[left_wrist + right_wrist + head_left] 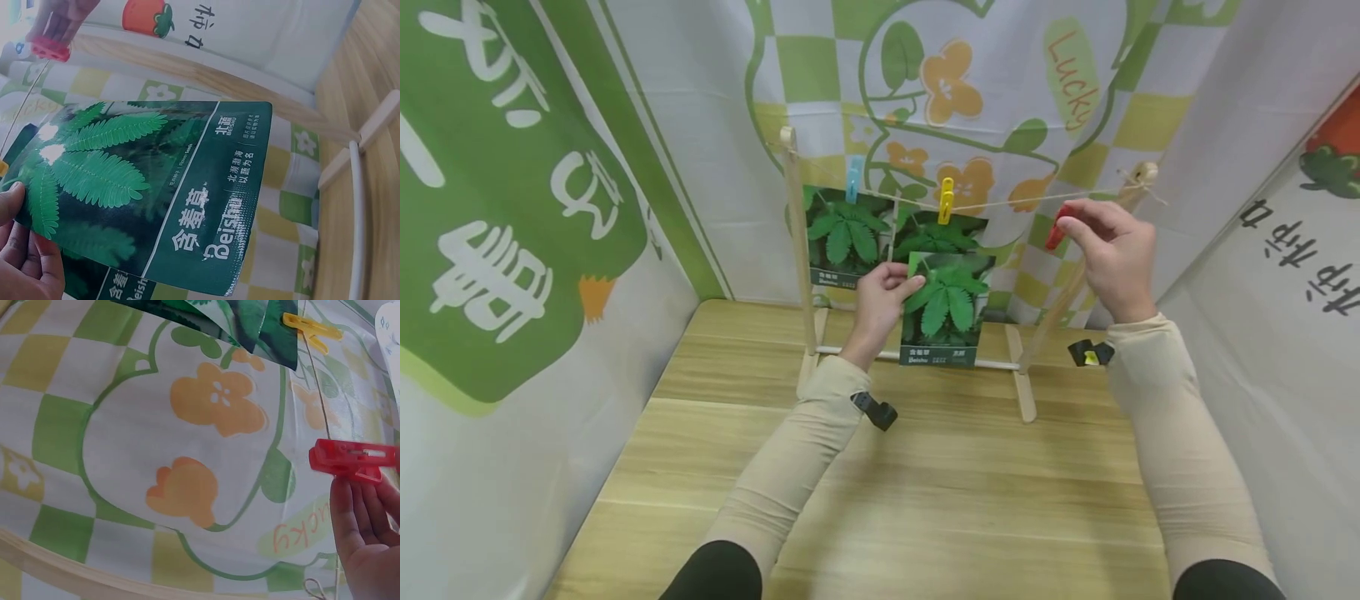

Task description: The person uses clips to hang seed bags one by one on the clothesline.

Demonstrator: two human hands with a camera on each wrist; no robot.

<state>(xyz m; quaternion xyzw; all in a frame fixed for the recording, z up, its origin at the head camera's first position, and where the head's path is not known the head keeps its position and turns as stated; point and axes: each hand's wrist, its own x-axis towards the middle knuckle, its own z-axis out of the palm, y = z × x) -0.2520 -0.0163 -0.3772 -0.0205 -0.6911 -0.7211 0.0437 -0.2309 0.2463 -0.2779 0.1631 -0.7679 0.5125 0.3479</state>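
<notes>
My left hand (pixel 882 304) pinches the upper left edge of a green seed packet (pixel 946 312) with a leaf picture. This packet hangs in front of a second seed packet (pixel 942 233), which a yellow clothespin (pixel 946 202) holds on the string. Further left, a blue clothespin (pixel 853 180) holds another seed packet (pixel 846 237) on the same string (pixel 1000 203). Up at the right, my right hand (pixel 1116 254) pinches a red clothespin (pixel 350 457) between thumb and fingers. In the right wrist view the red clothespin is at the string; whether it grips the string I cannot tell.
The string runs between two wooden posts, left (pixel 797 242) and right (pixel 1060 292), on flat feet joined by a white rod (pixel 1000 364). Below is a wood-grain table (pixel 970 492). A patterned cloth (pixel 805 71) hangs close behind; printed sheets stand at both sides.
</notes>
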